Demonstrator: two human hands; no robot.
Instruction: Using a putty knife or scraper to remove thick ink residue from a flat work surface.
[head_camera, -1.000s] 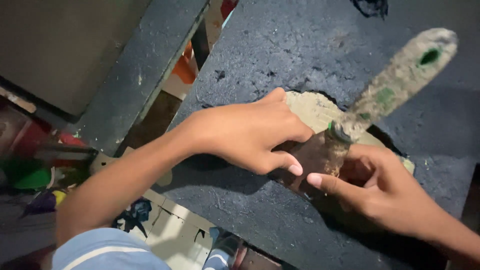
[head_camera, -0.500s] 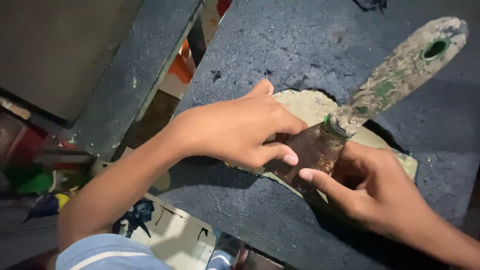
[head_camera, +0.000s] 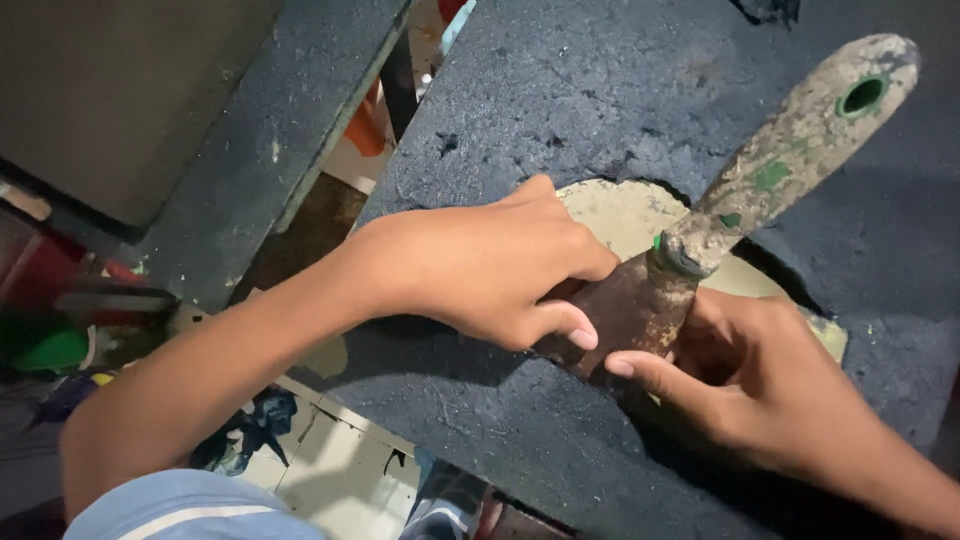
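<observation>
On the dark, rough-coated board (head_camera: 620, 90) near its lower edge, both hands work a putty knife (head_camera: 700, 250). Left hand (head_camera: 480, 265) lies palm down over the blade, fingers curled, thumb and forefinger pinching the rusty metal just below the collar where blade meets handle. Right hand (head_camera: 760, 390) comes in from the lower right, forefinger stretched out and pressed against the blade's edge, other fingers folded loosely underneath; it touches the blade but whether it fully grips cannot be told. Handle crusted with pale dried filler, green showing through, a green-rimmed hole at its far end; it slants up to the right, clear of both hands. Blade tip hidden under the left fingers. Beneath the blade sits a pale tan patch (head_camera: 625, 215) where the black coating is gone, ragged dark edges around it, reaching on past the right hand. Judgement: the step in hand is scraping or prising the coating at the margin of that patch, blade held low and flat with both hands steadying it. Next move likely calls for firm downward pressure from the left hand and a guided push along the coating's edge, keeping fingertips off the blade's front. Left of the board, a gap shows a tiled floor (head_camera: 330, 450) with paint stains, and a second dark panel (head_camera: 250, 140) lying aslant.
</observation>
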